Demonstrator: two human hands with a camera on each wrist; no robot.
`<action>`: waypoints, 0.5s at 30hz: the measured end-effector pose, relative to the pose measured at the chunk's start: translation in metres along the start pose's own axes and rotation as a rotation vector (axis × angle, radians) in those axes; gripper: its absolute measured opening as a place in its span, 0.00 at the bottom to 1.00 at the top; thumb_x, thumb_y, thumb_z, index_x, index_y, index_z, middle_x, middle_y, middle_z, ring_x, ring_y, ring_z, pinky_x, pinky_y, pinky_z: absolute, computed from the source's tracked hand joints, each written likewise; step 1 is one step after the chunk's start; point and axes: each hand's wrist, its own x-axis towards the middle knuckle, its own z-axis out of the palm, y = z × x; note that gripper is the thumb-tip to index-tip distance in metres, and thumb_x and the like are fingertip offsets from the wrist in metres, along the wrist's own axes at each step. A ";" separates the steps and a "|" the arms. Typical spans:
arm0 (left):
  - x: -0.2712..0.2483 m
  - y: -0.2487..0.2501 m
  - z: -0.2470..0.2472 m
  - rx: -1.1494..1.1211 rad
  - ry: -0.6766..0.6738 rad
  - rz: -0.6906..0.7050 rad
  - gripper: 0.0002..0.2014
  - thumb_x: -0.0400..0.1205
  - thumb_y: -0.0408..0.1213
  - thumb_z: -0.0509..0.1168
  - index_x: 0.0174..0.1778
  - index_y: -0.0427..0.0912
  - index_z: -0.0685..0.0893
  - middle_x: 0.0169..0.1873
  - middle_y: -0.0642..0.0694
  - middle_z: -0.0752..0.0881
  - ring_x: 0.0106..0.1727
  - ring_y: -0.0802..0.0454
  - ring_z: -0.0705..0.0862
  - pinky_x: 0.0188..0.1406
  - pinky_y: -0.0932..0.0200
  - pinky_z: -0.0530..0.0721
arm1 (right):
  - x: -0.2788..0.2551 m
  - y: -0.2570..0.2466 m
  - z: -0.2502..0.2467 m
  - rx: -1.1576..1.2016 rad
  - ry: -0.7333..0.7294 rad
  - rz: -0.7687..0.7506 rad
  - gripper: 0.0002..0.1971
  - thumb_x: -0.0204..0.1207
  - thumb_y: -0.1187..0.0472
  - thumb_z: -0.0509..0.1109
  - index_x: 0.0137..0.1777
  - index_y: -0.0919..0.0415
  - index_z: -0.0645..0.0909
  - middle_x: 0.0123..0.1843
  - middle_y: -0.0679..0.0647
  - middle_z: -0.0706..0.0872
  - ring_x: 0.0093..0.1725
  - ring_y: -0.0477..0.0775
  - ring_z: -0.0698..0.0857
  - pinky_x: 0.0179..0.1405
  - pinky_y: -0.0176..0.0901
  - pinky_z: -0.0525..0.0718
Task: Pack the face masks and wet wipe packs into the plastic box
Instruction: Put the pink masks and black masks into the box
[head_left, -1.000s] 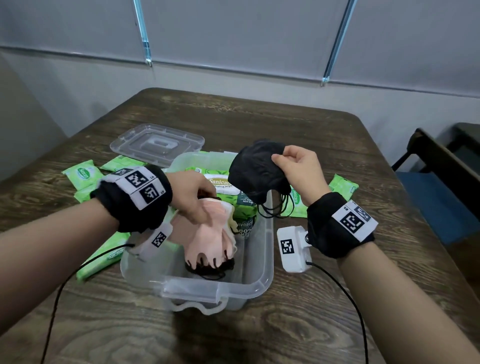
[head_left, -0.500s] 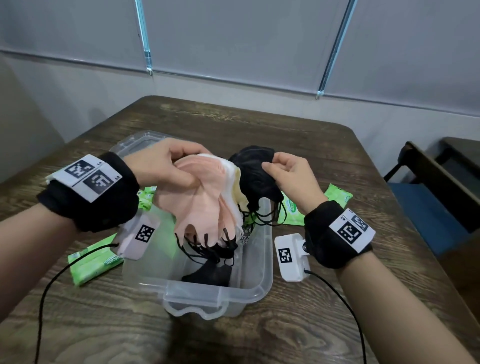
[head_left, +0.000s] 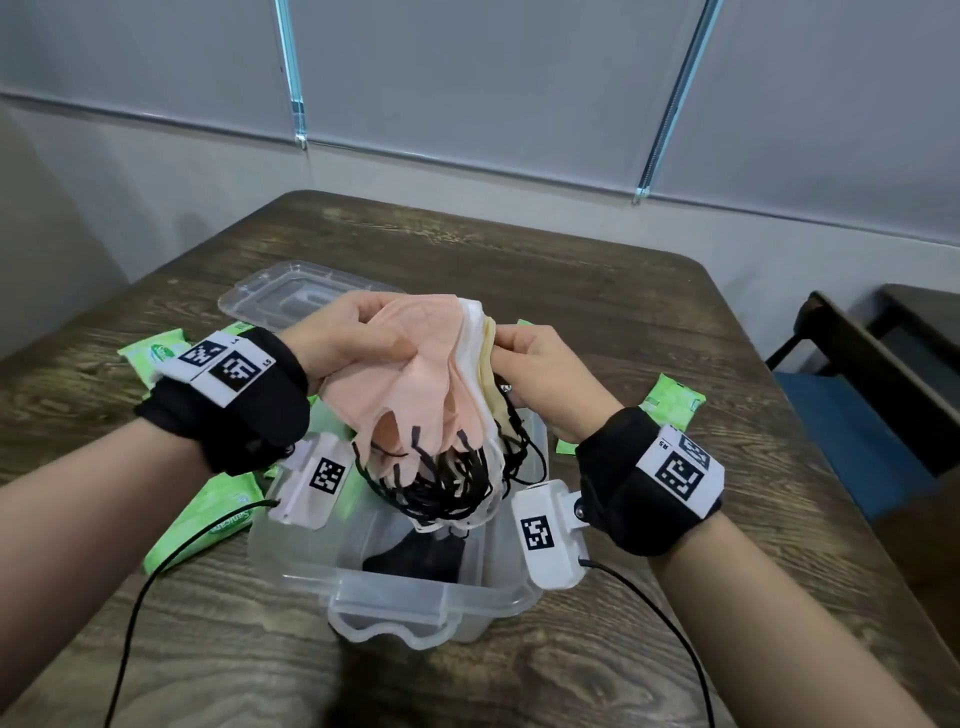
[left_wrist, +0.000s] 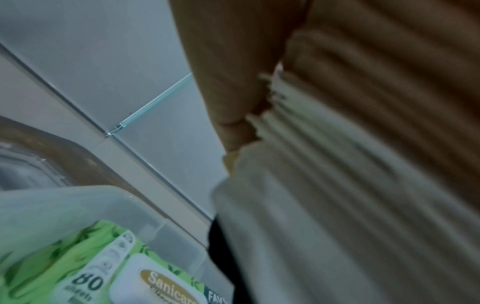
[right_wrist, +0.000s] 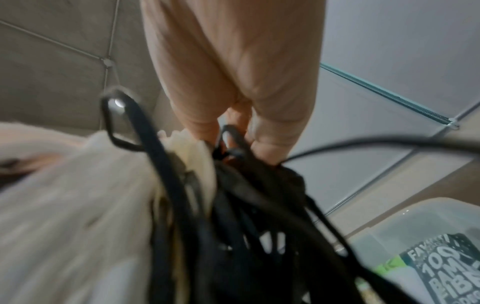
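Both hands hold a fanned stack of face masks over the open plastic box — packing looks about half done.

The left hand (head_left: 343, 343) closes its grip round the pink end of the face masks (head_left: 415, 395); the right hand (head_left: 540, 374) pinches the white and cream end, black ear loops dangling in a tangle above the plastic box (head_left: 431, 608); inside it lie a dark mask at 6 o'clock and, in the left wrist view, a large wet wipe pack (left_wrist: 109, 273) with a rigid flip lid; still out on the table (head_left: 571, 291) are soft, glossy green wipe packs (head_left: 218, 519) at 9 o'clock and another (head_left: 672, 408) at 3 o'clock — these, and the clear lid (head_left: 296, 291) at 11 o'clock, are left; the masks are thin, pleated, limp cloth; the box is translucent, rounded, stiff.
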 end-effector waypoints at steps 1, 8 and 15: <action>0.001 -0.002 -0.001 -0.011 0.010 -0.006 0.31 0.52 0.42 0.72 0.54 0.40 0.83 0.35 0.49 0.91 0.34 0.55 0.89 0.31 0.63 0.85 | 0.003 0.003 0.001 0.008 -0.001 0.035 0.11 0.82 0.60 0.63 0.44 0.60 0.86 0.39 0.59 0.81 0.38 0.55 0.76 0.36 0.46 0.74; 0.010 -0.012 0.001 -0.056 0.102 -0.086 0.19 0.57 0.37 0.71 0.45 0.39 0.83 0.28 0.49 0.88 0.27 0.56 0.85 0.25 0.66 0.82 | 0.002 -0.003 0.007 0.211 -0.257 0.096 0.24 0.83 0.44 0.56 0.66 0.61 0.81 0.64 0.57 0.85 0.63 0.53 0.83 0.70 0.48 0.76; 0.018 -0.015 0.013 0.039 0.102 -0.122 0.30 0.56 0.49 0.70 0.57 0.48 0.82 0.44 0.45 0.87 0.40 0.51 0.85 0.40 0.57 0.83 | 0.010 0.004 0.011 0.229 -0.196 0.070 0.14 0.77 0.76 0.61 0.60 0.68 0.78 0.41 0.55 0.85 0.34 0.43 0.86 0.34 0.32 0.84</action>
